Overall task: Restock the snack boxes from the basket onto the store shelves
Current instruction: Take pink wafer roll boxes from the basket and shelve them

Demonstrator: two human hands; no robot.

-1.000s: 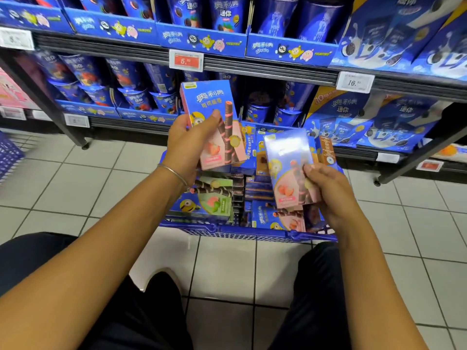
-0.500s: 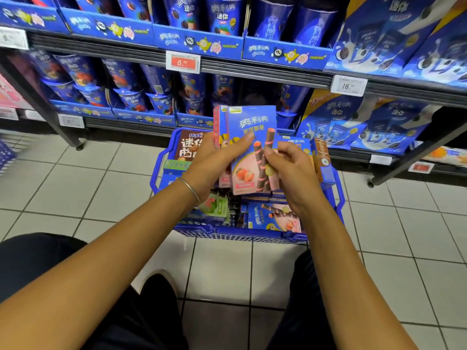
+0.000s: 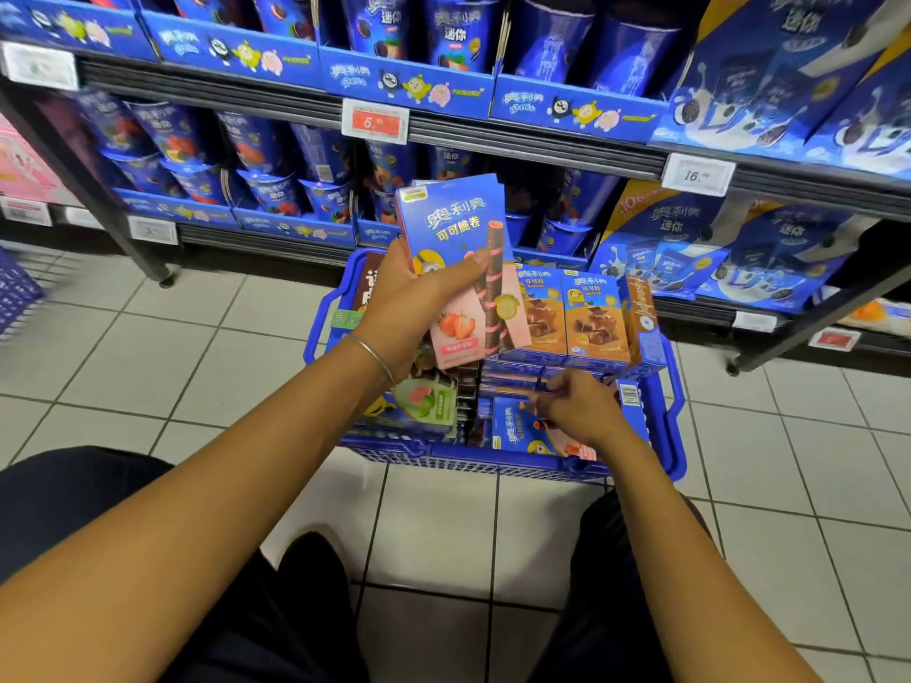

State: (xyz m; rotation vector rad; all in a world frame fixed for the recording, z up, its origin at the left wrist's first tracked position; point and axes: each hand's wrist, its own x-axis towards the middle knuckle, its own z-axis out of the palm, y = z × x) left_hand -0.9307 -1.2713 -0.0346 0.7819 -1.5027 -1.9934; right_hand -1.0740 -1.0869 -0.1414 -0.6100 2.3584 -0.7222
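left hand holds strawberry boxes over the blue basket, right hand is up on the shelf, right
Not quite: the head view shows the right hand down in the blue basket, not on the shelf. The left hand holds the strawberry boxes.

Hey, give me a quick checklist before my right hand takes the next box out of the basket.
1. Left hand grips the strawberry wafer-roll boxes: ok.
2. Right hand is down over the boxes lying in the blue basket: ok.
3. Right hand has a box pinched: cannot tell.
4. Chocolate boxes stand upright at the basket's far side, beyond the reaching hand: ok.
5. Free slot on the store shelves for the strawberry boxes: cannot tell.
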